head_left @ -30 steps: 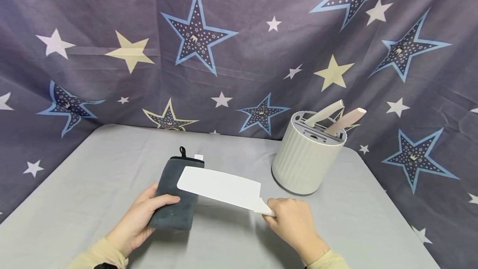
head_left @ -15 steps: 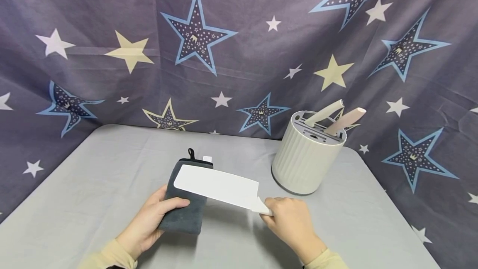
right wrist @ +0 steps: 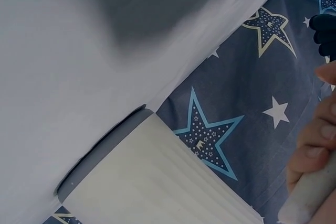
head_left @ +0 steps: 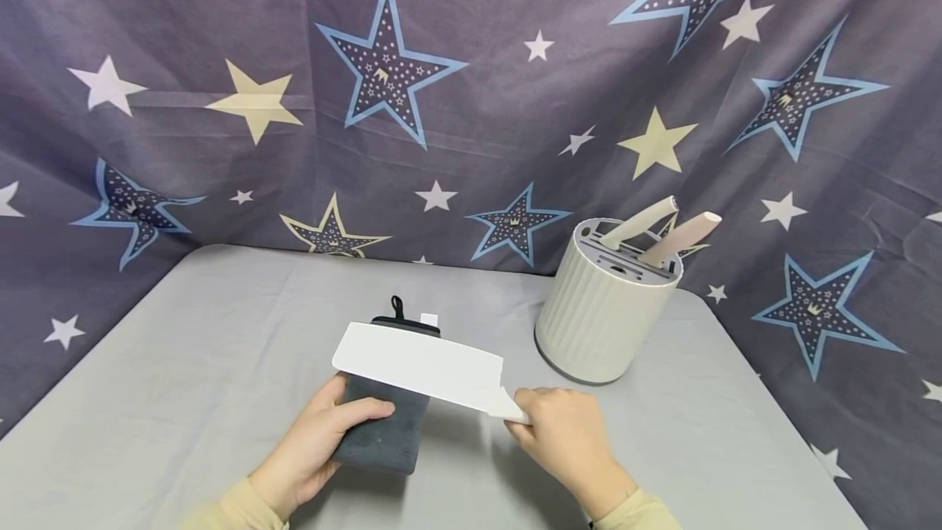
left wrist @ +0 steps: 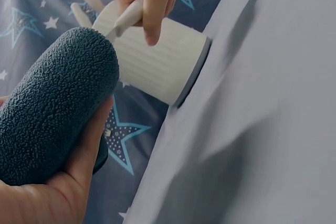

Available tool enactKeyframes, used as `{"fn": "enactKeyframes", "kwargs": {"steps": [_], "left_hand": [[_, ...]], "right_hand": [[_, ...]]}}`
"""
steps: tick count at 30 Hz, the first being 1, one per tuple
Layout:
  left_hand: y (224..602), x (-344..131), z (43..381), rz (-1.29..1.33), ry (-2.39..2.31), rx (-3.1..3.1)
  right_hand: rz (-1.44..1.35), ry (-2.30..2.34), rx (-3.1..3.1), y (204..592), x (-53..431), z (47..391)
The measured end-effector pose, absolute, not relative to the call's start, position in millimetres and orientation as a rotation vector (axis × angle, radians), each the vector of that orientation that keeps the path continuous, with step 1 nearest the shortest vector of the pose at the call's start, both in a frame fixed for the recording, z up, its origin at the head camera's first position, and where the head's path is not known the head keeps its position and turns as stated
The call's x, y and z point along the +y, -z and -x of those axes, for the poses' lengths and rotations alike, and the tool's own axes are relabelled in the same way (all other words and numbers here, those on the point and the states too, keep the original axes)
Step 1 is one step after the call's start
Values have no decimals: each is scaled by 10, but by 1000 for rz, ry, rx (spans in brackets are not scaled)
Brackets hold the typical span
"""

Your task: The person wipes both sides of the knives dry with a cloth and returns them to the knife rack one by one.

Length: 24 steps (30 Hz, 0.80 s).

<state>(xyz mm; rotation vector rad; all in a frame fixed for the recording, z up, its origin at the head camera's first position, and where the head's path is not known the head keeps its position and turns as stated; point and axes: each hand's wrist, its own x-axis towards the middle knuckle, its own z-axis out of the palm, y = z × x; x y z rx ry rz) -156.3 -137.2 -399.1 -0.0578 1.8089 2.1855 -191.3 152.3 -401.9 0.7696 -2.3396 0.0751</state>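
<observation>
My right hand (head_left: pixel 567 436) grips the pale handle of a cleaver (head_left: pixel 419 362), whose broad white blade points left above the table. A folded dark grey towel (head_left: pixel 386 436) with a black loop and a white tag is held in my left hand (head_left: pixel 312 444), thumb on top. The blade lies across the towel's upper part in the head view; whether they touch, I cannot tell. In the left wrist view the thick fold of the towel (left wrist: pixel 58 103) hides the blade. The right wrist view shows curled fingers around the cleaver handle (right wrist: pixel 310 195).
A cream ribbed knife block (head_left: pixel 599 321) stands at the table's back right, holding a cream-handled knife (head_left: pixel 639 223) and a pink-handled knife (head_left: pixel 680 240). Grey cloth covers the table (head_left: pixel 184 350). A star-patterned curtain (head_left: pixel 478 105) hangs behind it.
My left hand has moved the towel to the right and slightly nearer, under more of the blade. The cleaver and my right hand have shifted a little to the left.
</observation>
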Motion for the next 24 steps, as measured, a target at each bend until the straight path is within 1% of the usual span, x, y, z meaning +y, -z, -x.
{"fn": "enactKeyframes", "kwargs": {"steps": [24], "left_hand": [[4049, -1078, 1543, -18, -2197, 1719]], "right_hand": [[-796, -111, -2317, 4014, 1422, 1911]]}}
